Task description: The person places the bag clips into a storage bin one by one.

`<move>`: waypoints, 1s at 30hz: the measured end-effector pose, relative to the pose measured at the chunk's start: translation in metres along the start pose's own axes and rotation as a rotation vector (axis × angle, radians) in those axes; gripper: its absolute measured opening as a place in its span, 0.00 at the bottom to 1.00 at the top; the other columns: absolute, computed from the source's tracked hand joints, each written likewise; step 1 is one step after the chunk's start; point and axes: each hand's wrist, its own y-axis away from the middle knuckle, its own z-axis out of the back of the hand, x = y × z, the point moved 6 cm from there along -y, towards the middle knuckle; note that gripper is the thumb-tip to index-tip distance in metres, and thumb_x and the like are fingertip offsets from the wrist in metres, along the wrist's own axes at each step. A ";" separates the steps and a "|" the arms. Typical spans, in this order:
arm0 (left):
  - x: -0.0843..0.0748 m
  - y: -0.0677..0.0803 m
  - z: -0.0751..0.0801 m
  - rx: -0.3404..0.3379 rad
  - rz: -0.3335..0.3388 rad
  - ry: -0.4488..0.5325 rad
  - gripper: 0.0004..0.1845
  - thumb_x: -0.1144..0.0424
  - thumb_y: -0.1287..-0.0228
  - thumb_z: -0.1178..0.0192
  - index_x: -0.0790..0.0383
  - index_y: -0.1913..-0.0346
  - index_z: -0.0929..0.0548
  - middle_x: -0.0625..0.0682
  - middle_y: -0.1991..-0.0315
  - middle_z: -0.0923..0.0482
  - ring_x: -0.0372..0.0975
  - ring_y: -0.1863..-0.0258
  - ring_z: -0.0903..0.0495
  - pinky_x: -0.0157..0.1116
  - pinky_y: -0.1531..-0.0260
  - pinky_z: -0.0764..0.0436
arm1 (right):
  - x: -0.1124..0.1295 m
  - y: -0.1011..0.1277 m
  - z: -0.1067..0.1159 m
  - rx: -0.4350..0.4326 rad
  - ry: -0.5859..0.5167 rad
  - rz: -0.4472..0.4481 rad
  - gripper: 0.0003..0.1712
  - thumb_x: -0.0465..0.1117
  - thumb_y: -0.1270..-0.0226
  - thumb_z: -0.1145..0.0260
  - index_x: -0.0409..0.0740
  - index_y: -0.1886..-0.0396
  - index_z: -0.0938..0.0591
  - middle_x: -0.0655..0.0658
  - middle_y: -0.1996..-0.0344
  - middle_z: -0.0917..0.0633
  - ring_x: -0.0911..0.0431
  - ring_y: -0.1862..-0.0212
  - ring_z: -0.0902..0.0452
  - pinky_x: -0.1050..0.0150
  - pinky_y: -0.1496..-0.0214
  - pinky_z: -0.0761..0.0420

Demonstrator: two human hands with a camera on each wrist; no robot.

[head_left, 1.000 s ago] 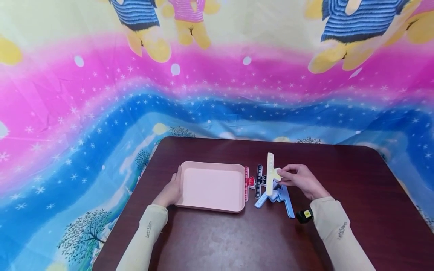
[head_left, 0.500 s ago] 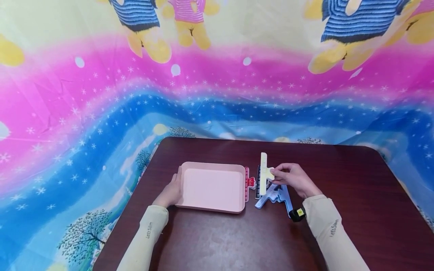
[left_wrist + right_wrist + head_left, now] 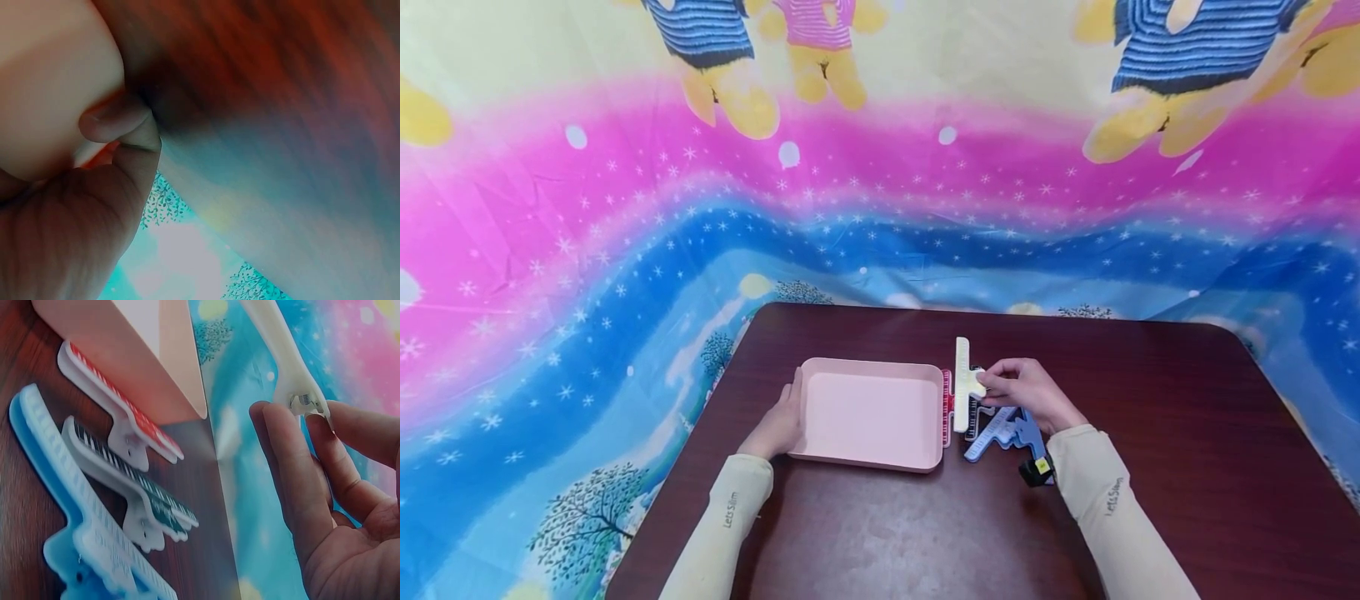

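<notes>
My right hand (image 3: 1015, 390) pinches the handle of a pale yellow ruler-printed clip (image 3: 963, 383) and holds it above the table, just right of the pink tray (image 3: 820, 454). In the right wrist view my fingers (image 3: 300, 481) close round that yellow clip (image 3: 281, 356). My left hand (image 3: 778, 425) holds the tray's left edge, thumb (image 3: 115, 119) against its wall (image 3: 50, 94). On the table lie a red clip (image 3: 947, 407), a dark green clip (image 3: 973, 412) and a blue clip (image 3: 1000, 433).
The dark brown table (image 3: 1187, 433) is backed by a bright cartoon-printed cloth (image 3: 880, 167). In the right wrist view the red clip (image 3: 125, 419), green clip (image 3: 134, 481) and blue clip (image 3: 75, 531) lie side by side beside the tray (image 3: 125, 356).
My right hand has carried the yellow clip leftward, from over the blue clip to the tray's right edge. The left hand and tray have stayed still.
</notes>
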 end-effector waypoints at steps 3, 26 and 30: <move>0.000 0.000 0.000 -0.007 -0.005 0.002 0.38 0.76 0.25 0.57 0.75 0.19 0.60 0.80 0.27 0.43 0.66 0.41 0.21 0.57 0.44 0.19 | 0.002 -0.003 -0.007 0.006 -0.003 -0.004 0.16 0.40 0.23 0.34 0.28 0.51 0.17 0.37 0.55 0.15 0.51 0.60 0.10 0.51 0.47 0.12; 0.000 0.000 0.000 0.008 0.018 0.010 0.37 0.73 0.23 0.59 0.74 0.18 0.61 0.77 0.27 0.41 0.62 0.48 0.18 0.57 0.46 0.19 | 0.006 -0.022 -0.052 0.055 -0.063 0.017 0.12 0.37 0.25 0.33 0.27 0.56 0.16 0.40 0.66 0.13 0.52 0.65 0.10 0.46 0.48 0.13; 0.001 0.000 0.000 0.007 0.021 0.019 0.36 0.72 0.22 0.60 0.73 0.18 0.61 0.77 0.26 0.42 0.63 0.45 0.19 0.57 0.44 0.19 | 0.007 -0.025 -0.059 0.066 -0.068 0.010 0.13 0.37 0.25 0.33 0.27 0.55 0.17 0.39 0.65 0.13 0.51 0.64 0.10 0.46 0.48 0.13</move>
